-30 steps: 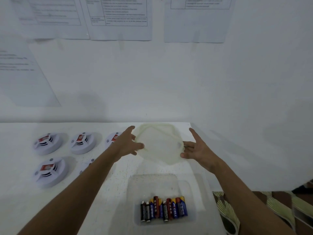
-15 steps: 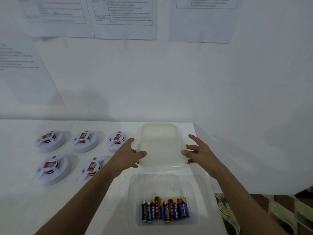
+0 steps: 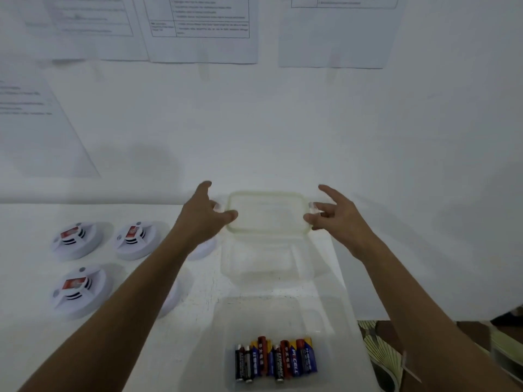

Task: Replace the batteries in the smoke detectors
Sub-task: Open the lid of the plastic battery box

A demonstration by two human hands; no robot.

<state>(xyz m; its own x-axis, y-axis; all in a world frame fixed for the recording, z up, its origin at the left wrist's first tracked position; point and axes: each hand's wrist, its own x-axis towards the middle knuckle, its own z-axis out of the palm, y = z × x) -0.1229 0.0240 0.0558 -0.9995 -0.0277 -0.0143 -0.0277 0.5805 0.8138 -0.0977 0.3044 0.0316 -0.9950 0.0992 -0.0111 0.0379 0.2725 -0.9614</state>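
Note:
A translucent lid (image 3: 267, 213) sits level at the far end of the white table, near the wall. My left hand (image 3: 202, 219) pinches its left edge and my right hand (image 3: 336, 219) pinches its right edge, index fingers raised. An empty clear container (image 3: 266, 263) stands just in front of the lid. Nearer me, a second clear container (image 3: 325, 329) holds several AA batteries (image 3: 276, 360) lying side by side. White smoke detectors (image 3: 76, 240) (image 3: 134, 239) (image 3: 80, 288) lie on the left; two more (image 3: 201, 250) (image 3: 173, 301) are partly hidden behind my left forearm.
The white table (image 3: 34, 349) ends at its right edge just beyond the containers, with a patterned floor (image 3: 379, 352) below. A white wall with printed sheets (image 3: 201, 29) rises right behind the table.
The lid went from tilted to level and moved away from me toward the wall. Both hands moved with it. The empty container in front of the lid now shows.

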